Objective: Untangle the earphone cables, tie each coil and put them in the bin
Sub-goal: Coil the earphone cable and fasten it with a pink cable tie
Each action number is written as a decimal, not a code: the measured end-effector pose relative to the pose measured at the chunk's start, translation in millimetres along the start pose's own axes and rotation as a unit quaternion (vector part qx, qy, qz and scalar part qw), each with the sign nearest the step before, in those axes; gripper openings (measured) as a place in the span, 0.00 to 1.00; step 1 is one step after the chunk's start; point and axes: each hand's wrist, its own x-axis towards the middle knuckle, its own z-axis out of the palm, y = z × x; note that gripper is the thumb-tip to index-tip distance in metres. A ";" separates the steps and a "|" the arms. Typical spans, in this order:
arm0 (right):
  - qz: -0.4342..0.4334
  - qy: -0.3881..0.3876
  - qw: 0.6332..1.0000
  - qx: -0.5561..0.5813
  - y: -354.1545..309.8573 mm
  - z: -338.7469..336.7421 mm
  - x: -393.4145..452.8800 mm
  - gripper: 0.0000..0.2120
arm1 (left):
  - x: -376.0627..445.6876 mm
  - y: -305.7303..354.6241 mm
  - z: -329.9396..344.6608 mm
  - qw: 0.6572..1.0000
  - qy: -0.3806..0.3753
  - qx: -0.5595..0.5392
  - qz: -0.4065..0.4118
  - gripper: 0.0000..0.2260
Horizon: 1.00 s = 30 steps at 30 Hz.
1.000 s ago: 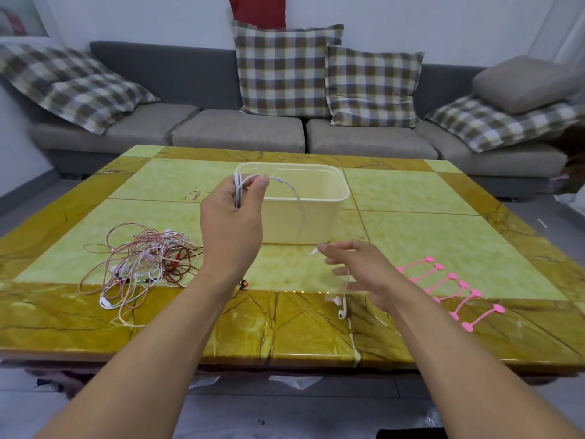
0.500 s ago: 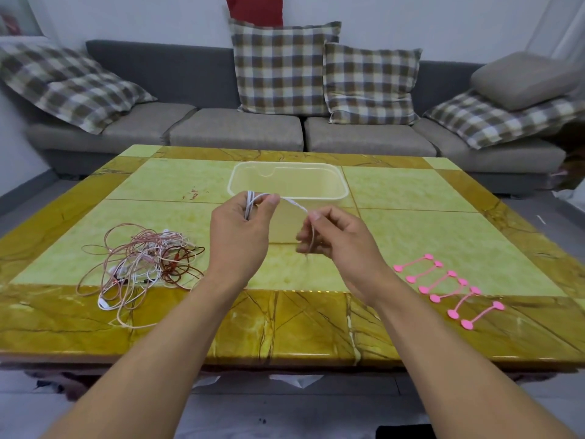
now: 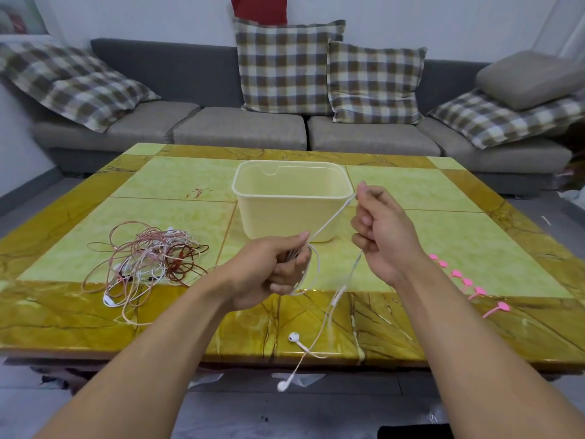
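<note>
Filling the view, yellow-green marble table (image 3: 177, 198), grey sofa (image 3: 240, 128) with checked cushions (image 3: 285, 64) behind

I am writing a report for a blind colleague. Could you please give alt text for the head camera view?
Two bare hands wind a white earphone cable above a yellow-green table: the left hand grips the coil, the right hand pinches the taut strand. Behind stands a cream bin, a tangle of cables lies left, pink ties right.

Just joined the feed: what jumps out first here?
Mid-frame, the left hand and right hand stretch a white earphone cable before the cream bin, earbuds dangling over the table edge. A tangled pile of cables lies left; pink ties right.
</note>
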 end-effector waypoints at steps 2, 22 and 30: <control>0.010 0.023 1.000 -0.004 8.2 -5.0 4.0 0.12 | -3.6 2.2 -0.2 0.998 -0.044 -0.032 -0.028 0.16; 0.143 -0.183 0.905 -0.357 52.1 -6.2 -14.4 0.13 | 6.7 17.9 2.9 0.930 0.095 -0.311 0.173 0.15; 0.059 -0.297 0.877 -0.373 32.2 5.3 -29.3 0.12 | 15.4 -7.5 -25.9 0.922 0.321 -0.095 0.197 0.15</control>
